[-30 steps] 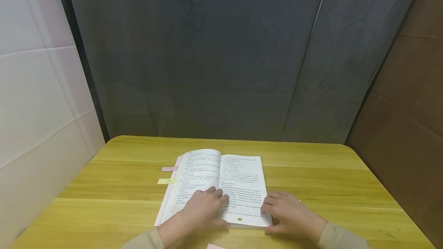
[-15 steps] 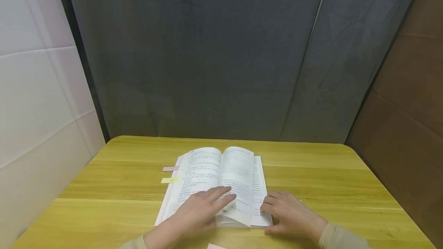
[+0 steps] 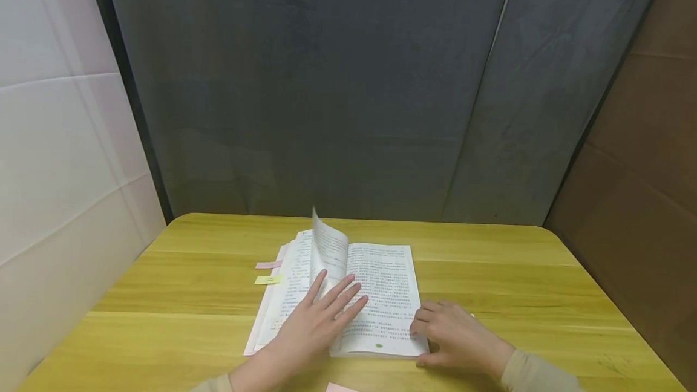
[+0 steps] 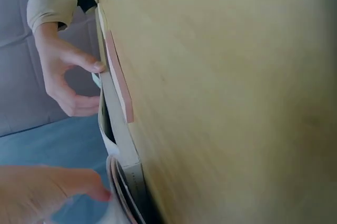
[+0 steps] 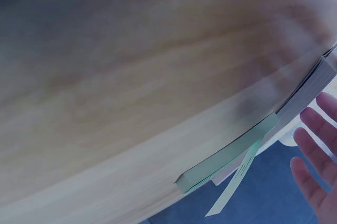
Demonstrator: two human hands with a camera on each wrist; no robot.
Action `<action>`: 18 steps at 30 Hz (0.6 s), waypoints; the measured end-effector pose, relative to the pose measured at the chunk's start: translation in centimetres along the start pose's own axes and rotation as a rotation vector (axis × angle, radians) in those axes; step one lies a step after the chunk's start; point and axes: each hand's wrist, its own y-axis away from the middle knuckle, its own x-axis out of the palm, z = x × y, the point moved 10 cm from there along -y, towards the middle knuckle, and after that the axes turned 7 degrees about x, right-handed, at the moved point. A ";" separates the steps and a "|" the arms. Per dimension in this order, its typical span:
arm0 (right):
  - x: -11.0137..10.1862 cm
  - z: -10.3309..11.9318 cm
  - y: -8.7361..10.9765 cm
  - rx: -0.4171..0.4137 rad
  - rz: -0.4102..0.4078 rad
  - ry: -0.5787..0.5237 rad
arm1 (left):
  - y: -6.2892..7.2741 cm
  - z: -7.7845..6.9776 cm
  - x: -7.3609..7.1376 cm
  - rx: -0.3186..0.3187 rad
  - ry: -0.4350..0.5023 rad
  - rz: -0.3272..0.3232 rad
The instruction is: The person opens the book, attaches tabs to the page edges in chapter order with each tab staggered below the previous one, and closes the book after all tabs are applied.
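Observation:
An open book (image 3: 378,295) with printed pages lies on the wooden table. One leaf (image 3: 329,253) stands partly lifted left of the spine, its upper corner curling. My left hand (image 3: 321,316) is over the lower middle of the book, fingers straight and spread, touching the raised leaf. My right hand (image 3: 452,334) holds the book's lower right corner with curled fingers on the page. In the left wrist view, the right thumb (image 4: 95,66) presses the book's near edge. A pink tab (image 3: 268,265) and a yellow tab (image 3: 267,280) stick out at the book's left side.
A pink slip (image 3: 340,388) lies near the table's front edge, seen as a pink pad (image 4: 120,77) in the left wrist view. The right wrist view shows a green pad (image 5: 226,155) with a pale strip (image 5: 234,182) beside the book. A dark curtain (image 3: 327,89) hangs behind the table (image 3: 174,295).
A leaf that lay curved over the right page has swung across the spine to the left. My left hand's fingers have spread wider and reached up the page. The right hand stays put.

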 end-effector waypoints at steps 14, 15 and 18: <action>-0.1 0.1 0.0 0.004 0.006 -0.005 | -0.8 -0.8 2.0 -0.047 0.234 0.081; -0.2 0.1 0.0 0.004 0.004 -0.003 | -0.9 -0.8 2.2 -0.059 0.239 0.089; -0.2 0.2 -0.1 0.002 0.001 -0.003 | -1.2 -0.7 2.7 -0.091 0.252 0.139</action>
